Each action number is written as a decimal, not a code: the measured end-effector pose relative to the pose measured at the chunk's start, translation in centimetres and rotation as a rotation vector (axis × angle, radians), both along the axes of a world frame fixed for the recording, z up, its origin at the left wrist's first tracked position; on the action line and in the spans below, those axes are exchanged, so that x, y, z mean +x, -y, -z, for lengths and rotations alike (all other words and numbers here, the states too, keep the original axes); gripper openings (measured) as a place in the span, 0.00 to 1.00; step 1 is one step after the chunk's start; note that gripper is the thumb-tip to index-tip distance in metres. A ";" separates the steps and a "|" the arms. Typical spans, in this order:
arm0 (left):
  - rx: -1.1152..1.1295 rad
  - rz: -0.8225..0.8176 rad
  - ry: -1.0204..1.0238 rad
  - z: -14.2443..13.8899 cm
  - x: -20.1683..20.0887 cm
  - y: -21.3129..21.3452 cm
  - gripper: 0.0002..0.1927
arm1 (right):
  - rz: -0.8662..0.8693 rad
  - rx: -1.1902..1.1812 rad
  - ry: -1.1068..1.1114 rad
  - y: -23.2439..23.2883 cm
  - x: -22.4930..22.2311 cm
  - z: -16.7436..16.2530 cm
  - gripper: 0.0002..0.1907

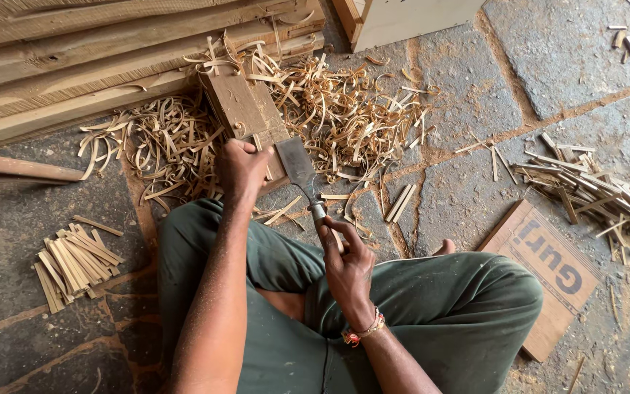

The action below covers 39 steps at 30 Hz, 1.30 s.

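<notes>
The person sat cross-legged on the stone floor [468, 95], green trousers filling the lower frame. The left hand [240, 166] was curled shut, fingers pinching a thin wooden strip [262, 144] upright against the wooden block [246, 109] that lay tilted in front of the knees. The right hand [345, 257] was wrapped tight round the handle of a broad chisel [299, 169], and its flat blade pointed up toward the block, its edge right beside the left hand's fingers (whether blade and strip actually touched, I could not tell). A beaded bracelet [363, 333] sat on the right wrist.

All around the block lay a thick drift of curled shavings [344, 109], spreading left and right over the floor. A neat bundle of cut sticks [74, 264] rested well apart to the left, and a looser heap of sticks [585, 191] lay off to the right, near a flat piece of cardboard [548, 273] by the right knee. Long rough planks [74, 58] were stacked at the upper left, behind the block.
</notes>
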State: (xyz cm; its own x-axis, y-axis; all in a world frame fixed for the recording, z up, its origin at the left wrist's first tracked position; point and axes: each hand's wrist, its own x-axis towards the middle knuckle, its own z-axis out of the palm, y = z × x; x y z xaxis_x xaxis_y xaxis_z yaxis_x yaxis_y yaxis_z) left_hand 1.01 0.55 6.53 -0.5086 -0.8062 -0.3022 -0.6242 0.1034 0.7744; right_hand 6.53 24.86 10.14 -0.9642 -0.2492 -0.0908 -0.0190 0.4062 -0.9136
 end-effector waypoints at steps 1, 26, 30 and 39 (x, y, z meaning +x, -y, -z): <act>0.107 -0.041 0.003 -0.3 0.1 0.1 0.15 | 0.002 -0.012 -0.002 0.0 0.0 -0.2 0.13; -0.525 0.973 -0.875 -1.4 6.1 -7.9 0.31 | -0.030 0.210 -0.013 -2.8 6.5 -6.3 0.12; -0.536 0.966 -0.869 -1.3 6.1 -7.9 0.30 | -0.029 0.204 0.006 -2.5 6.5 -6.5 0.12; -0.453 1.022 -0.709 -1.4 6.0 -7.6 0.33 | -0.073 0.166 -0.003 -2.0 6.4 -6.6 0.09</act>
